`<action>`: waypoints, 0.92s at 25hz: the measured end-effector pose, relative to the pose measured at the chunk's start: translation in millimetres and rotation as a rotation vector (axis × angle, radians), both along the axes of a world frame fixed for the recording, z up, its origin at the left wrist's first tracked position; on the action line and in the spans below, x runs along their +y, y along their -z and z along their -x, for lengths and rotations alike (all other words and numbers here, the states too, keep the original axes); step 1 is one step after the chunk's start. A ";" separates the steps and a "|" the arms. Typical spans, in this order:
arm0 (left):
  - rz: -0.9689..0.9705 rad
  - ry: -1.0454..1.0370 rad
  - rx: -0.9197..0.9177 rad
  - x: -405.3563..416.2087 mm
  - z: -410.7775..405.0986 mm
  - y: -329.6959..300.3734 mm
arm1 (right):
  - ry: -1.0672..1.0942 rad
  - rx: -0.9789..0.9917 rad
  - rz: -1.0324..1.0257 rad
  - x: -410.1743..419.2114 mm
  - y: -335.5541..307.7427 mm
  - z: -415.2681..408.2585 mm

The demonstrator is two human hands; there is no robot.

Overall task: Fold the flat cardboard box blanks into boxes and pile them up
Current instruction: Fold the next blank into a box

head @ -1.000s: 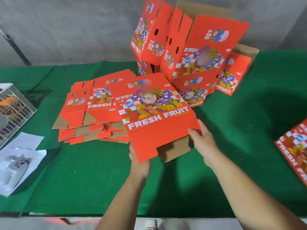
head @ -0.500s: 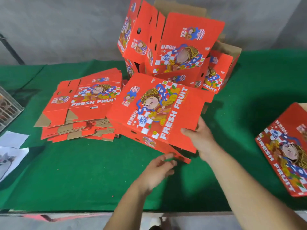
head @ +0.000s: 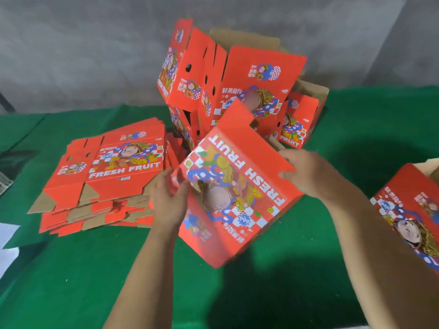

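I hold a red "FRESH FRUIT" box blank (head: 235,193) tilted above the green table, its print turned sideways and one flap sticking up at the far end. My left hand (head: 167,198) grips its left edge. My right hand (head: 306,172) grips its right side near the top. A stack of flat red blanks (head: 107,176) lies on the table to the left. Behind, a pile of folded red boxes (head: 237,86) leans against the grey wall.
Another folded red box (head: 413,214) lies at the right edge of the green table (head: 71,281). White paper (head: 7,236) shows at the far left. The table's front edge runs along the bottom of the view.
The blank has turned about a quarter turn and tilted up. My left hand, free half a second ago, now grips its left edge. My right hand has shifted along its right side.
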State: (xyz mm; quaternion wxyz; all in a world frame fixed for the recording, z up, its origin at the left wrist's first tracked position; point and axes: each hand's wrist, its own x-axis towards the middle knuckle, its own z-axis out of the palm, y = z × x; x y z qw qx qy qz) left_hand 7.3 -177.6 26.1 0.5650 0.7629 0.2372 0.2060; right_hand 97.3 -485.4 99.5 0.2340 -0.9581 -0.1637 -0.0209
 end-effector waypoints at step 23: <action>0.186 0.356 -0.241 38.6 -2.0 13.5 | -0.118 -0.118 -0.045 69.9 -4.1 9.4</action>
